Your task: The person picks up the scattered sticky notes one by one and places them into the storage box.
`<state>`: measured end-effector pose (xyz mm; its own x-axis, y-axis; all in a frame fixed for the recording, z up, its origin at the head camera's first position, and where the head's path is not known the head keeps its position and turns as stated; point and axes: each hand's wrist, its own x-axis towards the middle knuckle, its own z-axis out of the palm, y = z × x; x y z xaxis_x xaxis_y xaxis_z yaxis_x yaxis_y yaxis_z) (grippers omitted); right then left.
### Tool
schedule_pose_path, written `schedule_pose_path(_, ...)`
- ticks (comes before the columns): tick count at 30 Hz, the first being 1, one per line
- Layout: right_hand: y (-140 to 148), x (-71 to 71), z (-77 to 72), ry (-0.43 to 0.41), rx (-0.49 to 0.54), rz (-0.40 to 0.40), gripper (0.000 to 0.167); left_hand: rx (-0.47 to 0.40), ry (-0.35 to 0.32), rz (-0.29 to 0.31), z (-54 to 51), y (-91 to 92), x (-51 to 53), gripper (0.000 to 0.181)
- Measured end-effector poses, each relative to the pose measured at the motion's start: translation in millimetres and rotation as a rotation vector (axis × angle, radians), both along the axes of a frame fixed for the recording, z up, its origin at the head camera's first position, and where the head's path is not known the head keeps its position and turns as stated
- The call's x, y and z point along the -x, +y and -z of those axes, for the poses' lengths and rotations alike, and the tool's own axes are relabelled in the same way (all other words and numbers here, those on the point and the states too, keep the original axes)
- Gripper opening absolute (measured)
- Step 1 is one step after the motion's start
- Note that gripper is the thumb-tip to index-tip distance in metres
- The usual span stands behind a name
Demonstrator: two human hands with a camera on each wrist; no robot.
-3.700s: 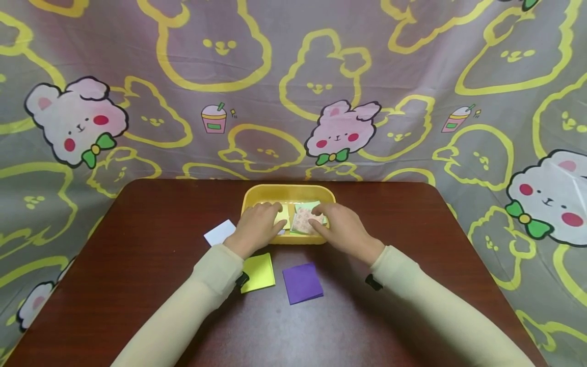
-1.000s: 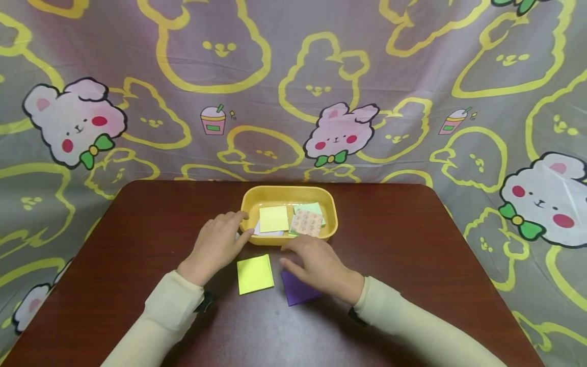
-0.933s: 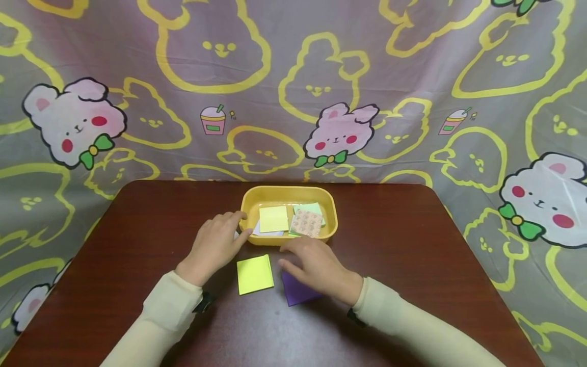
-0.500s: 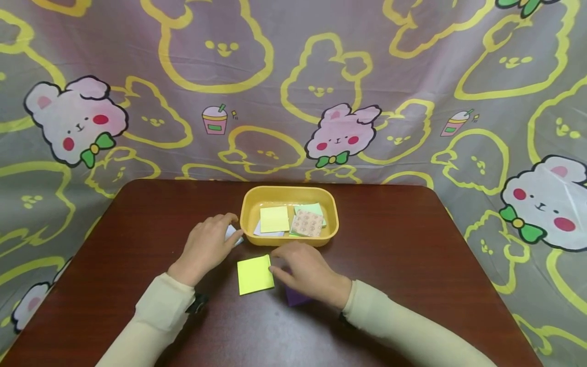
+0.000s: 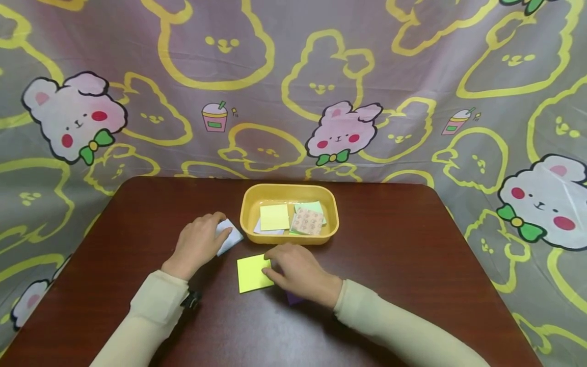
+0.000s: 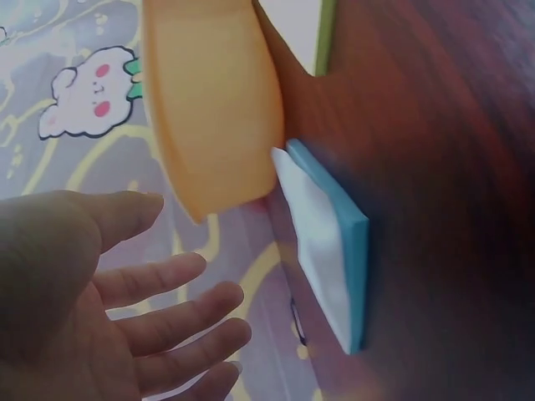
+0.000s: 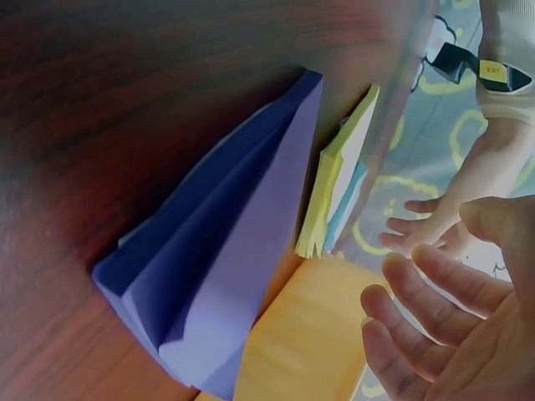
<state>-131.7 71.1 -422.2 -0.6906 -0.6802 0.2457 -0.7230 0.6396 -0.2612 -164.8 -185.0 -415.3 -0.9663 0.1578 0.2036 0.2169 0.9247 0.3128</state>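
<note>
My left hand (image 5: 196, 243) hovers at the light blue sticky-note pad (image 5: 229, 238), left of the yellow tub. In the left wrist view its fingers are spread and relaxed, apart from the pad (image 6: 322, 242). My right hand (image 5: 300, 272) hangs over the right edge of the bright yellow sticky-note pad (image 5: 252, 275). It hides most of the purple sticky-note pad (image 5: 295, 298). The right wrist view shows the fingers loosely bent with nothing between them, and the purple pad (image 7: 226, 225) with its sheets fanned apart on the table.
The yellow tub (image 5: 290, 240) stands at the table's back middle. Inside lie a pale yellow pad (image 5: 274, 218), a patterned pad (image 5: 307, 222), a green pad (image 5: 316, 207) and a whitish pad (image 5: 263, 230). A cartoon-print curtain (image 5: 275, 102) hangs behind the brown table (image 5: 390, 244).
Both hands have left the tub. The left hand moved left and nearer, uncovering the light blue pad; the right hand moved leftward across the purple pad to the bright yellow one.
</note>
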Motion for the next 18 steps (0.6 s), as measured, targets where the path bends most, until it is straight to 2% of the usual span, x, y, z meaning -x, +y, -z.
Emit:
schedule_pose_path(9, -8, -1.0, 4.1, 0.008, -0.058, 0.014, 0.027, 0.006, -0.055, -0.030, 11.5, -8.3, 6.0, 0.038)
schedule_pose_path(18, -16, -0.3, 7.1, 0.008, -0.081, 0.007, 0.029, 0.077, -0.136, -0.065, 20.0, -12.3, 9.2, 0.048)
